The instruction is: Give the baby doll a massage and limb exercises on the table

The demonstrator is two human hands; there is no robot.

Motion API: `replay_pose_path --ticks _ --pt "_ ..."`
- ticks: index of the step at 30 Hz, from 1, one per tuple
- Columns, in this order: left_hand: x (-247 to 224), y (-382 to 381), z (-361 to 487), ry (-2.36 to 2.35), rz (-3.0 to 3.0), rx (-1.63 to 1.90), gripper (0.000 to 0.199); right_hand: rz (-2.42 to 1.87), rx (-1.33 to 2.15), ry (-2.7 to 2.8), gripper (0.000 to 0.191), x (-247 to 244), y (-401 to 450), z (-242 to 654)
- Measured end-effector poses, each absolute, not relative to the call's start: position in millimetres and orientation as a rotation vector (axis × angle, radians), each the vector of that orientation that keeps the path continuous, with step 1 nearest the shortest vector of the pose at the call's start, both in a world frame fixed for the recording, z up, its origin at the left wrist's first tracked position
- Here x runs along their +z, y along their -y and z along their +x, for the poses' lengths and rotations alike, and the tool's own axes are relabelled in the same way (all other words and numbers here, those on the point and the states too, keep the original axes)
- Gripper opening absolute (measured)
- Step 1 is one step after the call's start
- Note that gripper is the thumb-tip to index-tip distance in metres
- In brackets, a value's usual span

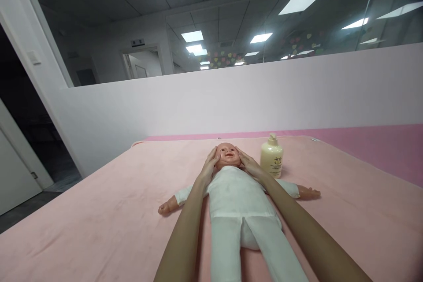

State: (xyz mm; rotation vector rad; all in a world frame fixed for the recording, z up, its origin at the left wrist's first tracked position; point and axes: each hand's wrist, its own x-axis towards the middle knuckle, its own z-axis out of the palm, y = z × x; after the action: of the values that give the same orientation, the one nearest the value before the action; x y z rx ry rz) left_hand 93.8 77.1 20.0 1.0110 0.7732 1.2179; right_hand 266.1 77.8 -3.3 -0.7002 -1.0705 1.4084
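A baby doll [243, 194] with a cloth body in white lies on its back, arms spread out to both sides. Its bare plastic head [228, 153] points away from me. My left hand [209, 166] rests along the left side of the head, fingers stretched out and the thumb by the cheek. On the opposite side my right hand [249, 164] lies against the head in the same way, open, with fingers extended. A pale yellow pump bottle [271, 156] stands upright just right of my right hand, apart from it.
A pink blanket [109, 202] covers the padded surface under the doll. Behind it runs a low white wall [205, 105] with a glass window [228, 17] above. At the far left is a doorway with a white door [16, 163].
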Motion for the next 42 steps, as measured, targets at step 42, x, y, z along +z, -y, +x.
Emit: replay_pose_path --ticks 42 --pt "9 -89 92 -0.841 1.332 1.389 0.067 -0.783 1.283 1.240 0.075 -2 -79 266"
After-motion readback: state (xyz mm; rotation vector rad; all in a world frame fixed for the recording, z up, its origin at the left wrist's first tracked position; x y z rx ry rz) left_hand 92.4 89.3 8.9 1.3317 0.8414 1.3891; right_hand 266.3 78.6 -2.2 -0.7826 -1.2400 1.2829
